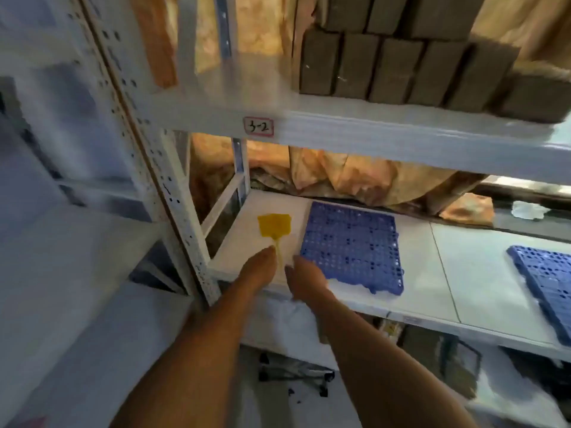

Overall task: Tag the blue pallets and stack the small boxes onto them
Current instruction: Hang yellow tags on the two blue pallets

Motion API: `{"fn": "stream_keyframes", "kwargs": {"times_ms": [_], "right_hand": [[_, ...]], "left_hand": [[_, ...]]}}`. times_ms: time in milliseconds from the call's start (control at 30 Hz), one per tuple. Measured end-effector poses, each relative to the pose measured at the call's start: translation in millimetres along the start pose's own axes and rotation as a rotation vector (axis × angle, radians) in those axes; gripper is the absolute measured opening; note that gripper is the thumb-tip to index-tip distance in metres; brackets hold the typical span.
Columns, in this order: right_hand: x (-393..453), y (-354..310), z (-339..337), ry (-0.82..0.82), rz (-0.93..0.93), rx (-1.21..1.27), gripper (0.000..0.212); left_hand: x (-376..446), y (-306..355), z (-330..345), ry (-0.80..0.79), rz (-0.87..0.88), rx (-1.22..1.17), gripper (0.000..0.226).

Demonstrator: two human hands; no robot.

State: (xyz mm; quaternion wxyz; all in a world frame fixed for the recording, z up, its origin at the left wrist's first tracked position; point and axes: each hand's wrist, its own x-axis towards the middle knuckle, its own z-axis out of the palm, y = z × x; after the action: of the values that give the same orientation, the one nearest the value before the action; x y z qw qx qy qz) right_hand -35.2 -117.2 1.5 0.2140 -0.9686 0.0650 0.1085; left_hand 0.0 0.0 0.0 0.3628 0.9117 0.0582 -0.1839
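Head view: soft, even indoor light with a cool bluish cast; no hard shadows. Whole frame smeared by motion blur, worst at left, where the perforated shelf post streaks. Wide-angle bending curves the shelf beam and edges. Dim under the lower shelf. Label readable but soft. No glare.

I note two blue perforated plastic pallets on a white metal shelf, a yellow mesh fly swatter, dull brown small boxes, and a red-bordered white label.
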Motion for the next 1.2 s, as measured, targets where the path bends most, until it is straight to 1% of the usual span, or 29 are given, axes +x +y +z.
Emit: {"fn": "stream_keyframes", "kwargs": {"times_ms": [33, 67, 100, 167, 267, 367, 467, 533, 600, 667, 733, 800, 867, 933, 1033, 1100, 1133, 1200], "right_hand": [[19, -3, 3, -0.022, 0.011, -0.044, 0.035], [39, -4, 6, -0.004, 0.033, -0.06, 0.034], [52, -6, 10, -0.003, 0.064, -0.066, 0.033], [76, -13, 18, -0.039, 0.115, -0.085, 0.035], [105, -20, 37, -0.079, 0.156, -0.086, 0.031], [123, -24, 52, -0.062, 0.215, -0.113, 0.026], [131, -28, 53, -0.104, 0.258, -0.119, 0.024], [136, -29, 50, -0.124, 0.231, -0.119, 0.023], [135, -27, 46, -0.137, 0.181, -0.121, 0.025], [126, -26, 41, -0.131, 0.148, -0.062, 0.025], [111, -24, 35, -0.079, 0.114, 0.049, 0.022], [94, -21, 29, -0.025, 0.085, 0.192, 0.025], [80, -11, 22, 0.025, 0.091, 0.262, 0.032], [70, 1, 14, 0.038, 0.103, 0.309, 0.039], [52, 24, 2, 0.099, 0.067, 0.348, 0.044], [41, 42, -7, 0.205, 0.063, 0.387, 0.046], [37, 51, -14, 0.281, 0.064, 0.429, 0.043], [34, 68, -31, 0.389, 0.067, 0.509, 0.023]], "left_hand": [[16, 0, 2, 0.039, -0.046, -0.069, 0.053], [31, -2, 2, 0.08, -0.097, -0.141, 0.055], [38, -3, 3, 0.087, -0.114, -0.175, 0.056], [58, -6, 8, 0.039, -0.107, -0.19, 0.054], [83, -8, 10, 0.012, -0.13, -0.113, 0.051], [103, -12, 12, 0.029, -0.114, 0.017, 0.037], [110, -17, 10, 0.014, -0.101, 0.027, 0.033], [117, -21, 7, 0.012, -0.146, -0.062, 0.031], [121, -20, 7, 0.013, -0.201, -0.225, 0.033], [121, -19, 8, -0.012, -0.234, -0.374, 0.032], [116, -18, 10, -0.03, -0.264, -0.6, 0.025], [108, -20, 12, -0.037, -0.267, -0.819, 0.029], [96, -19, 17, -0.083, -0.23, -0.957, 0.031], [84, -12, 21, -0.146, -0.18, -1.061, 0.028], [69, 2, 30, -0.234, -0.079, -1.131, 0.028], [59, 9, 37, -0.297, -0.001, -1.14, 0.025], [53, 12, 41, -0.323, 0.028, -1.148, 0.022], [40, 19, 53, -0.352, 0.056, -1.136, 0.018]]}}
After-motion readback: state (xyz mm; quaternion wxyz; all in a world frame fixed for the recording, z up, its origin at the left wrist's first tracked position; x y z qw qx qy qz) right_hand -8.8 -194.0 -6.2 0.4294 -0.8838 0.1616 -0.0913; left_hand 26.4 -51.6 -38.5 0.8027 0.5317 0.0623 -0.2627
